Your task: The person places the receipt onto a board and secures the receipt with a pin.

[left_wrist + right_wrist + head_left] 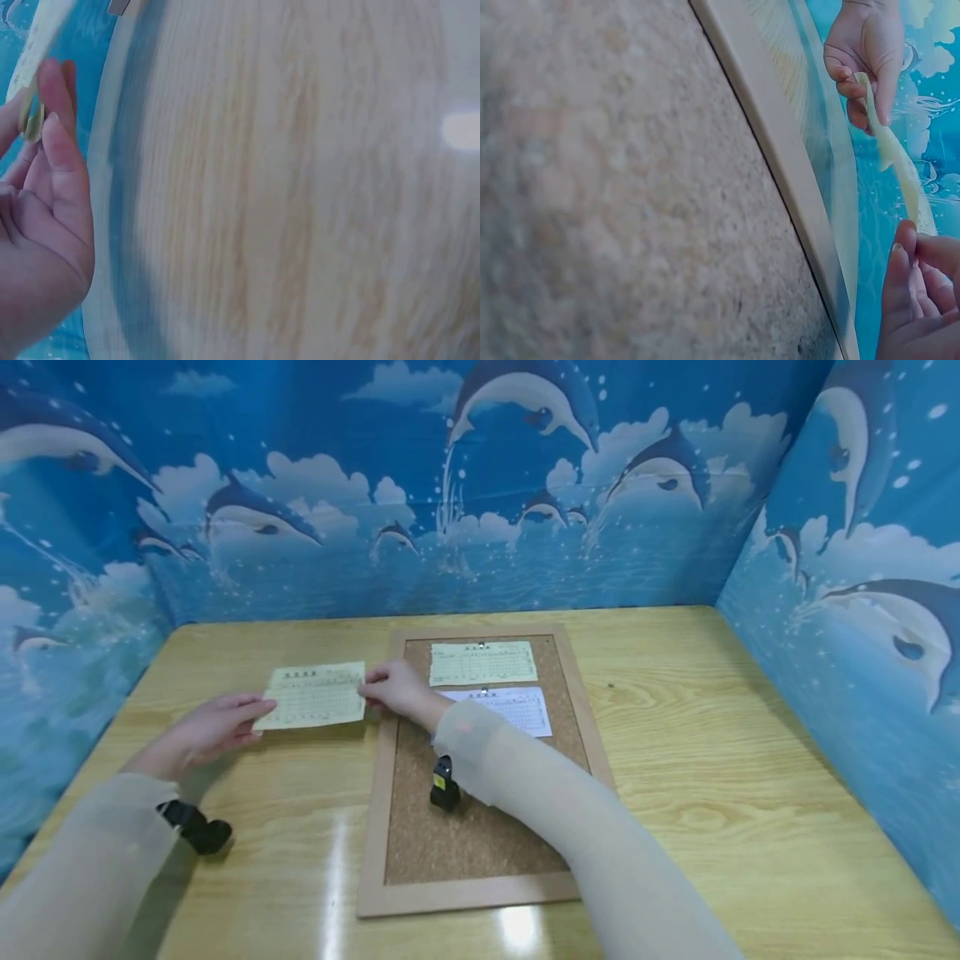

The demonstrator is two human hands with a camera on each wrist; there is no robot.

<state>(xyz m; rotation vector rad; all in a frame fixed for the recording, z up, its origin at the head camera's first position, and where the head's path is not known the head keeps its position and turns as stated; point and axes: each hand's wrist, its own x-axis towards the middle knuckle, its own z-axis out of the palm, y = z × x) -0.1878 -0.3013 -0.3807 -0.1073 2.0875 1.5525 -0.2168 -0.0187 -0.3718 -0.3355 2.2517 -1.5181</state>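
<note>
A pale yellow printed paper form [318, 697] is held up over the left part of the table, left of a cork board [465, 852]. My left hand [217, 727] pinches its left edge between thumb and fingers. At the opposite edge, my right hand [405, 692] pinches the paper near the board's left frame. In the right wrist view the yellow form [895, 154] appears nearly edge-on and slightly curved, stretched between both hands. Seen from the left wrist, the paper's end [34, 124] sits between the fingers, with a folded or curled edge.
On the board's upper part a yellow form [483, 670] is fastened by a small metal clip or pin. Below it a white form [525, 714] is fastened likewise, partly covered by my right forearm. The wooden table [720, 760] meets dolphin-print cloth walls [465, 568] behind and at both sides.
</note>
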